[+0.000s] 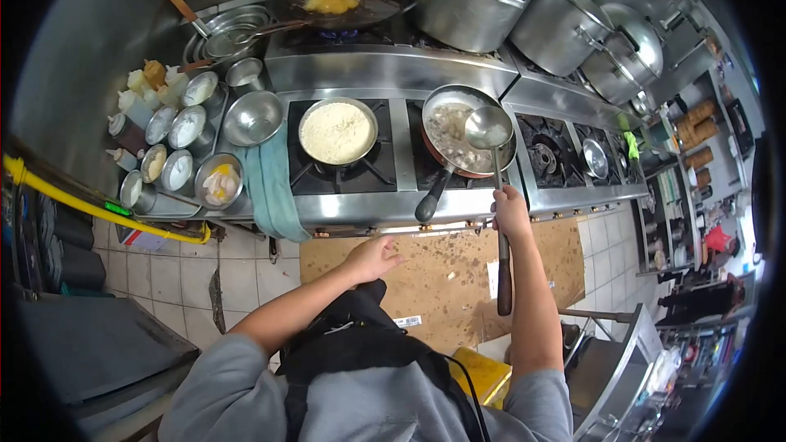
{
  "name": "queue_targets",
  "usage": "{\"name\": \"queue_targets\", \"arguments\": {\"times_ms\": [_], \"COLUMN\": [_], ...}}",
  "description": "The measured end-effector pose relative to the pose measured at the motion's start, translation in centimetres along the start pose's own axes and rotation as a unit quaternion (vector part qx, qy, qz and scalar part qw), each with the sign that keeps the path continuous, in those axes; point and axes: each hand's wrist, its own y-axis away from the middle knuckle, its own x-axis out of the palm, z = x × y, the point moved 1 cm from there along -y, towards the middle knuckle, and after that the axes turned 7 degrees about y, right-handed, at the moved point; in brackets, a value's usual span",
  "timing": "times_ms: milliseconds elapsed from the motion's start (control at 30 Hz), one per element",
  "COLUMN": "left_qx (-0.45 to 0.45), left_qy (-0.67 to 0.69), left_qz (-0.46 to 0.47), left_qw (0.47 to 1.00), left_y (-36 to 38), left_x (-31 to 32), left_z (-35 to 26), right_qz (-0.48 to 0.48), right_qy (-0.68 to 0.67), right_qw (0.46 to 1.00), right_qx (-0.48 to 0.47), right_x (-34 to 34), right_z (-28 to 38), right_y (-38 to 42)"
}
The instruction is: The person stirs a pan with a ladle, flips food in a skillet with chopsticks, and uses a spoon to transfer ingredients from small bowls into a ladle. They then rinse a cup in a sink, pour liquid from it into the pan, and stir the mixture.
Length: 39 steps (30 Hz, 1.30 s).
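My right hand is wrapped around the metal shaft of a long ladle, whose dark grip hangs below my fist. The ladle's bowl is over the right side of a frying pan holding bubbling liquid with pale bits. This pan sits on a burner, its black handle pointing toward me. My left hand holds nothing; it hovers in front of the stove edge with fingers apart. On the burner to the left stands a round pan filled with a pale, crumbly-looking mass.
A wok with yellow-orange food sits over a blue flame behind. Large stockpots stand at back right. At left are a metal bowl with egg yolk and pale pieces, seasoning containers, squeeze bottles and a hanging teal towel.
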Motion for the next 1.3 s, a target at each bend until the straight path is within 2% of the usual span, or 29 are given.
{"name": "queue_targets", "arguments": {"times_ms": [33,67,100,133,200,233,300,333,400,500,600,667,733,767,867,900,1000,1033,1067,1100,1133,1200,1267,1300], "left_qx": [-0.003,-0.079,-0.156,-0.159,-0.216,-0.266,-0.264,-0.262,-0.310,-0.338,-0.345,-0.346,-0.346,-0.346,-0.344,-0.342,-0.312,-0.303,-0.295,-0.278,-0.292,-0.226,-0.195,-0.209], "left_qy": [0.003,-0.037,-0.075,-0.069,-0.016,0.050,0.135,0.178,0.114,0.070,0.046,0.036,0.029,0.024,0.017,0.015,0.004,0.004,0.019,0.074,0.074,0.326,0.392,0.410], "left_qz": [0.006,0.038,0.068,0.071,0.018,0.085,0.053,0.038,0.024,-0.010,-0.058,-0.087,-0.121,-0.138,-0.192,-0.210,-0.249,-0.258,-0.248,-0.209,-0.231,-0.160,-0.269,-0.310], "left_qw": [1.000,0.996,0.983,0.982,0.976,0.959,0.953,0.948,0.944,0.939,0.936,0.933,0.930,0.928,0.919,0.916,0.917,0.918,0.922,0.934,0.925,0.904,0.858,0.832], "left_y": [-1.9,-4.3,-6.5,-8.6,-13.0,-13.8,-18.5,-20.5,-19.3,-17.5,-16.1,-16.3,-16.9,-17.2,-17.6,-17.8,-17.5,-16.7,-15.5,-13.8,-11.7,-8.2,-4.9,-3.3], "left_x": [1.1,2.4,3.9,6.5,11.1,10.8,17.8,20.4,17.7,17.4,18.4,19.0,19.6,19.9,20.0,19.8,18.5,18.1,17.9,17.2,16.1,13.1,10.3,8.3], "left_z": [1.0,1.7,2.8,5.9,11.8,10.8,21.0,24.7,19.1,15.0,13.5,12.9,12.2,11.8,10.8,10.3,8.9,8.6,9.0,9.8,9.8,8.5,6.3,4.0], "right_qz": [-0.032,-0.066,-0.106,-0.101,-0.024,-0.023,0.066,0.038,0.080,0.055,0.121,0.124,0.067,0.115,0.110,0.056,0.129,0.126,0.109,0.076,0.040,0.113,0.079,0.082], "right_qy": [0.048,0.099,0.213,0.252,0.231,0.237,0.064,0.057,0.070,0.092,0.153,0.174,0.207,0.222,0.231,0.290,0.286,0.316,0.291,0.350,0.404,0.409,0.422,0.418], "right_qw": [0.998,0.993,0.968,0.959,0.973,0.971,0.991,0.993,0.990,0.992,0.979,0.975,0.976,0.968,0.966,0.954,0.948,0.935,0.943,0.920,0.892,0.874,0.873,0.873], "right_qx": [-0.001,-0.007,-0.075,-0.075,0.015,0.021,0.097,0.094,0.090,0.072,0.067,0.052,-0.009,0.024,0.034,-0.060,-0.055,-0.104,-0.117,-0.157,-0.198,-0.237,-0.230,-0.238], "right_x": [0.5,0.6,1.0,1.3,1.1,0.4,-0.2,0.4,-0.5,-1.7,-2.8,-3.6,-3.8,-4.6,-5.8,-6.2,-7.7,-8.4,-8.7,-8.7,-8.6,-9.5,-9.7,-9.5], "right_z": [-0.7,-1.3,-5.9,-6.6,-3.4,-1.9,0.8,1.4,1.4,2.1,3.1,1.7,0.4,0.9,1.9,-2.5,-1.6,-2.1,-2.4,-2.2,-2.0,-1.1,-0.4,-1.2], "right_y": [-1.0,-2.3,-5.9,-6.5,-5.1,-4.3,-3.8,-3.7,-4.2,-5.3,-5.0,-5.8,-6.7,-6.5,-7.0,-8.9,-9.4,-10.2,-10.9,-11.5,-12.0,-12.6,-12.3,-12.8]}}
